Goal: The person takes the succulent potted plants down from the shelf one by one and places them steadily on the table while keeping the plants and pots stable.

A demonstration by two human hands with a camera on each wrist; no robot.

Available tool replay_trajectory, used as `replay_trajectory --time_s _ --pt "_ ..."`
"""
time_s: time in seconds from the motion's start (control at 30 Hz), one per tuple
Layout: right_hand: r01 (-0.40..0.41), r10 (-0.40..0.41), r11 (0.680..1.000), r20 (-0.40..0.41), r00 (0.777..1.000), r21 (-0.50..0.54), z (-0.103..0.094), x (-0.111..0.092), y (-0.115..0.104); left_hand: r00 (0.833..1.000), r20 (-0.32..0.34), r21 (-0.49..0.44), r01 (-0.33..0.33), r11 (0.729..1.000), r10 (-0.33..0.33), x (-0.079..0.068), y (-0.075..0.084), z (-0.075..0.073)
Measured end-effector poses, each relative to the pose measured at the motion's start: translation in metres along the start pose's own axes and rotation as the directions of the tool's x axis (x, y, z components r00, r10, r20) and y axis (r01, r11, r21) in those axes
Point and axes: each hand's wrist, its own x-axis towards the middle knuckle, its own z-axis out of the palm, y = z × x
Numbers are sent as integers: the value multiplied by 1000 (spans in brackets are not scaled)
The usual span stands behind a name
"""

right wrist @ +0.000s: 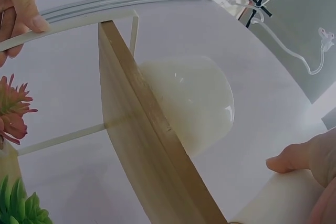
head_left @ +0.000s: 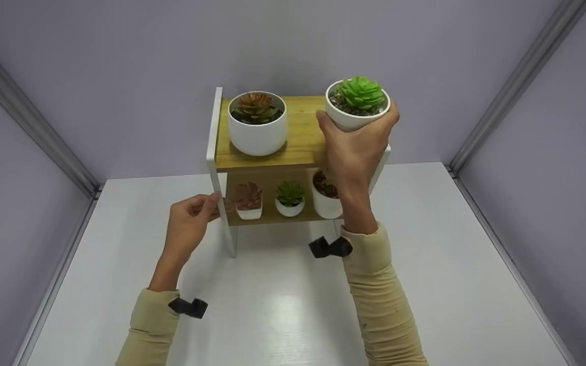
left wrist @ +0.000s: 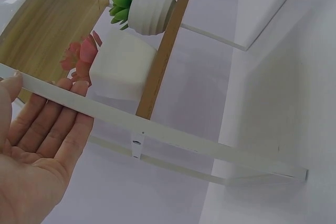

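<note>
My right hand [head_left: 356, 147] grips a white round pot [head_left: 346, 122] holding a bright green succulent [head_left: 361, 93] and gravel. The pot is at the right end of the wooden top board [head_left: 303, 132] of a small two-tier shelf; whether it touches the board I cannot tell. My left hand [head_left: 188, 221] holds the shelf's white side frame [left wrist: 105, 113], thumb on one side and fingers on the other. On the left of the top board stands a larger white pot [head_left: 258, 138] with a brownish succulent [head_left: 256, 107].
Along the lower board [head_left: 272, 218] stand a pink succulent [head_left: 248, 195] in a squarish white pot, a small green succulent [head_left: 290, 193], and a white pot [head_left: 327, 206] partly behind my right hand. The shelf stands on a white surface [head_left: 283, 305] between pale walls.
</note>
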Motion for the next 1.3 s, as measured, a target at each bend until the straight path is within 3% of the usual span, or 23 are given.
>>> replay_trajectory --time_s 0.27,0.63,1.3 --pt "25 -26 999 26 999 21 -9 0 -5 1000 13 -7 -25 1000 25 2 -2 0" --pt "51 -54 997 61 997 54 -25 1 -9 1000 6 -5 -11 1000 11 4 -3 0" --pt "28 -35 998 151 988 54 -64 15 -15 1000 5 -38 -12 999 12 4 -4 -4"
